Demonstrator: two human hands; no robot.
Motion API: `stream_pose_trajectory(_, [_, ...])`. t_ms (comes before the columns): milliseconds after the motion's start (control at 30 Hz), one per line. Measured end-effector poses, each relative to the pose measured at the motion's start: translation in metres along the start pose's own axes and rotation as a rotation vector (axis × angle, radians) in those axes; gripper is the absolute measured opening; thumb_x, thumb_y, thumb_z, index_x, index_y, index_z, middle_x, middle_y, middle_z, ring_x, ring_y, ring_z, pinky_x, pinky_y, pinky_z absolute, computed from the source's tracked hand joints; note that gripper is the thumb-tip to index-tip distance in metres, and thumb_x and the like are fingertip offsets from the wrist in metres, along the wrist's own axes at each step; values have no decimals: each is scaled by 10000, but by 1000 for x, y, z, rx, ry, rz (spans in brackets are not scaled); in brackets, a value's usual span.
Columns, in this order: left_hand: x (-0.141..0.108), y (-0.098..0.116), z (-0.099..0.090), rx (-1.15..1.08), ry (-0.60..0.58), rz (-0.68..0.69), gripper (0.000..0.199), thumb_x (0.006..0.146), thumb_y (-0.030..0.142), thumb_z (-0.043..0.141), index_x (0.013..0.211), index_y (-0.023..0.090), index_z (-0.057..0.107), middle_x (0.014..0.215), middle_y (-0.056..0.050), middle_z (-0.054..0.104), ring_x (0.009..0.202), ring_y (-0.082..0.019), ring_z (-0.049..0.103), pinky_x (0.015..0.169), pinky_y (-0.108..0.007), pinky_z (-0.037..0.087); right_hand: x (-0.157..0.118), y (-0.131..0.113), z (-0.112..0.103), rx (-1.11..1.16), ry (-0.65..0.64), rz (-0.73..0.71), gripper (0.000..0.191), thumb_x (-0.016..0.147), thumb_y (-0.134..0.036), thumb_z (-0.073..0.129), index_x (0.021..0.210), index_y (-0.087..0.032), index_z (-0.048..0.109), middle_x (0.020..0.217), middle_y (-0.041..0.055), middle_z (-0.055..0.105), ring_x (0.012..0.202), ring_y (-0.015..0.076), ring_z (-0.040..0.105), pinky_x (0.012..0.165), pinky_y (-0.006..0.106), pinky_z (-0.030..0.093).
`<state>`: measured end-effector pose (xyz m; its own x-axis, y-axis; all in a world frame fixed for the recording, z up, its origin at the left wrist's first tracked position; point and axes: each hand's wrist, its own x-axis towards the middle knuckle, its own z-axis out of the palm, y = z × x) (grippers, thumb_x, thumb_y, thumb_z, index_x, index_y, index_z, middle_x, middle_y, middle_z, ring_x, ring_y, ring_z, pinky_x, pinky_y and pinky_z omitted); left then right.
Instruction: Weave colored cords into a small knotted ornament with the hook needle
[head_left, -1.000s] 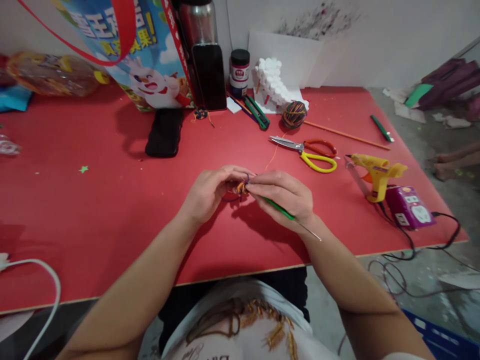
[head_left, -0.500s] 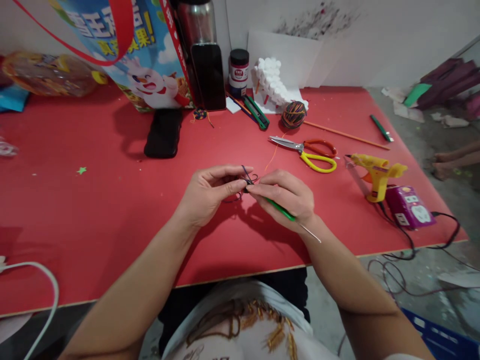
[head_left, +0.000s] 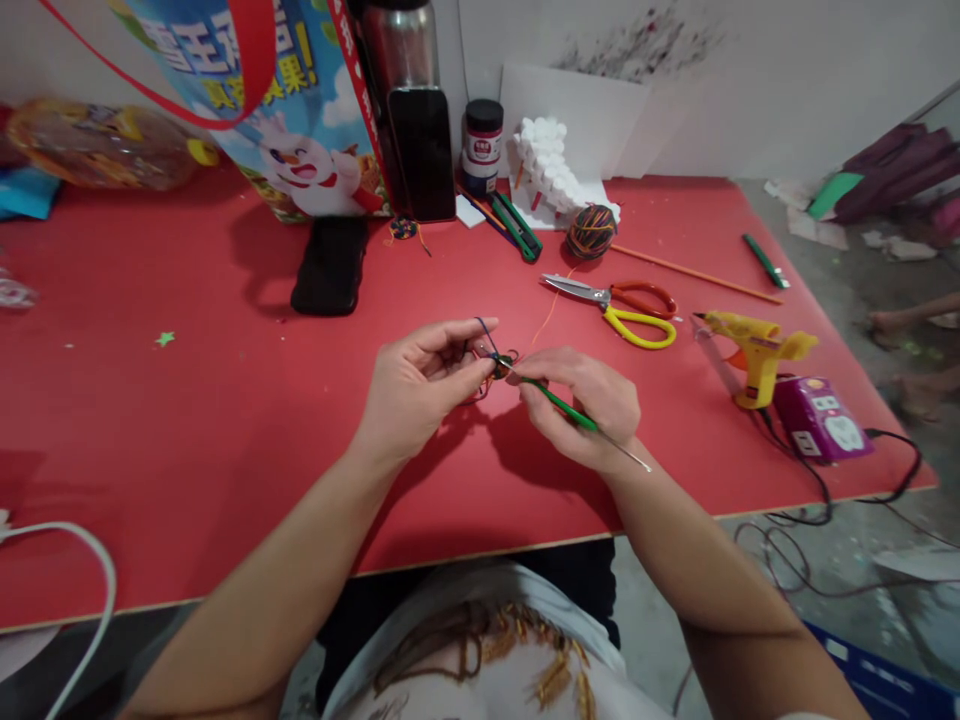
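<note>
My left hand (head_left: 420,385) pinches a small dark multicoloured crochet piece (head_left: 503,366) between thumb and fingers. A strand of dark yarn (head_left: 489,335) loops over its raised index finger. In my right hand (head_left: 589,400) is a crochet hook (head_left: 570,410) with a green handle, held like a pencil. Its metal tip meets the crochet piece, while the thin rear shaft points down toward my wrist. From the work, an orange length of yarn runs up toward the multicoloured yarn ball (head_left: 591,232). The exact stitch under my fingers is too small to make out.
Scissors (head_left: 611,305) lie open beyond my right hand. A yellow glue gun (head_left: 757,350) and a purple power box (head_left: 821,420) with cables are at the right. Behind are a phone (head_left: 330,265), a green utility knife (head_left: 516,228), a paint jar (head_left: 481,148) and a printed bag (head_left: 300,130).
My right hand has shifted slightly right, its fingers drawing back from the work, so more of the hook and crochet piece shows. My left index finger is raised higher with the yarn.
</note>
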<state>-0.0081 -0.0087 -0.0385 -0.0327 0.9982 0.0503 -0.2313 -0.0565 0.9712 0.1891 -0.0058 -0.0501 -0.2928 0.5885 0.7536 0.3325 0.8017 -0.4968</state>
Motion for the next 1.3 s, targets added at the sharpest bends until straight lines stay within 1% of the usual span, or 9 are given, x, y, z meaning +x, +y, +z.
stream_pose_trajectory(167, [-1,0,-1,95,23,44,359,758,143,877,1106,227,864,887,-32,748,791,-121,693,707,-235,588,1,-4,0,101,-32,91,201,976,-124,645,1116,-218,755,989,72,844,932,192,830,871,328,677])
stream_pose_trajectory(400, [-2,-5,-3,222,11,108,330,781,144,849,1099,232,865,943,-40,756,842,-138,699,771,-257,586,4,-9,-6,115,-91,171,203,1016,-149,597,1057,-218,784,942,50,845,916,169,823,891,308,663])
stream_pose_trajectory(600, [-3,-7,-3,254,-8,115,307,842,165,814,1140,231,850,933,-39,759,822,-131,690,741,-257,569,2,-10,-8,201,-67,262,191,1023,-171,593,1032,-200,782,941,45,839,790,137,813,802,273,658])
stream_pose_trajectory(700, [-2,-9,-4,311,-43,221,326,853,118,779,1156,222,839,922,-36,748,817,-125,674,720,-253,545,1,-11,-7,285,-49,349,174,1030,-213,603,1015,-213,776,909,31,837,752,139,812,752,271,664])
stream_pose_trajectory(867, [-1,-10,-7,497,-131,485,383,871,40,724,1209,202,806,925,-29,700,789,-108,615,681,-244,495,1,-8,-5,395,-27,441,151,1026,-245,635,979,-209,774,867,22,834,706,152,816,695,275,667])
stream_pose_trajectory(1000, [-2,-7,-6,604,-163,592,391,881,21,696,1218,195,790,946,-38,720,798,-118,621,723,-262,510,1,-8,-5,462,-11,512,173,1034,-271,646,954,-196,780,843,22,824,670,151,802,668,282,665])
stream_pose_trajectory(1067, [-2,-7,-6,613,-172,579,406,873,12,686,1221,191,794,950,-43,725,817,-128,630,750,-275,518,2,-8,-5,435,-23,526,179,1025,-289,673,922,-190,781,801,19,816,648,143,790,652,267,649])
stream_pose_trajectory(1133, [-2,-9,-6,540,-165,502,413,862,21,695,1220,195,805,940,-40,713,819,-129,633,749,-275,521,3,-9,-5,422,-34,522,182,1018,-302,693,912,-186,785,762,14,806,635,136,779,644,257,633])
stream_pose_trajectory(1300, [3,-13,-7,148,-87,110,367,818,98,781,1157,226,842,884,-28,724,789,-119,669,722,-248,554,2,-7,-3,431,-35,493,171,1032,-305,682,964,-193,791,784,9,812,658,127,773,656,253,619])
